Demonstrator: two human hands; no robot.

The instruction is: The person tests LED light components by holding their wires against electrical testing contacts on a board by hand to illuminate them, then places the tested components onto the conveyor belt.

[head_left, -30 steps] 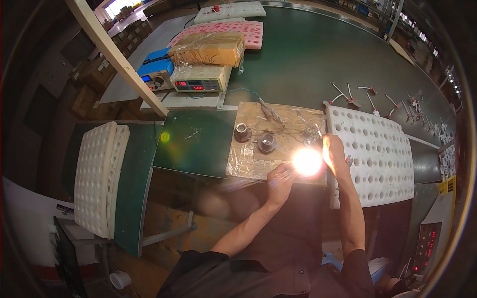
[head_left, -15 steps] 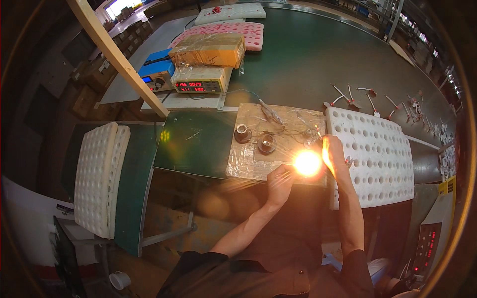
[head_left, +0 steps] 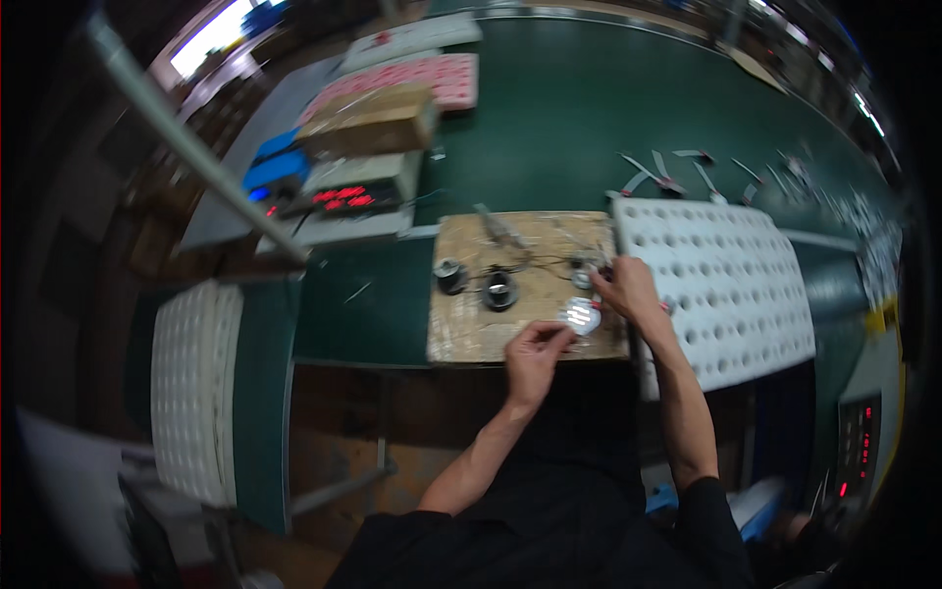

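My left hand point(head_left: 533, 358) pinches the left edge of a small round LED board point(head_left: 581, 316), whose face shows several bright spots. The board is over the right front part of a tape-covered brown work board point(head_left: 466, 337). Just beyond it, my right hand point(head_left: 633, 290) is closed with the fingertips together, beside a small pale round fitting point(head_left: 581, 279). A bit of red shows near those fingertips, but blur hides what they grip. Two dark round lamp sockets, a left one point(head_left: 451, 277) and a right one point(head_left: 499, 292), stand on the work board with thin wires behind them.
A white foam tray point(head_left: 721, 294) with rows of holes lies right of the work board. Loose wired parts point(head_left: 667, 184) lie beyond it. Far left are a red-display meter point(head_left: 343, 196) under a cardboard box point(head_left: 373, 118) and a blue instrument point(head_left: 275, 172). More foam trays point(head_left: 186, 383) stand left.
The round board's strong glare has dropped to a few bright spots. The whole view has shifted and blurred; my left hand still holds the board, and my right hand stays near the fitting.
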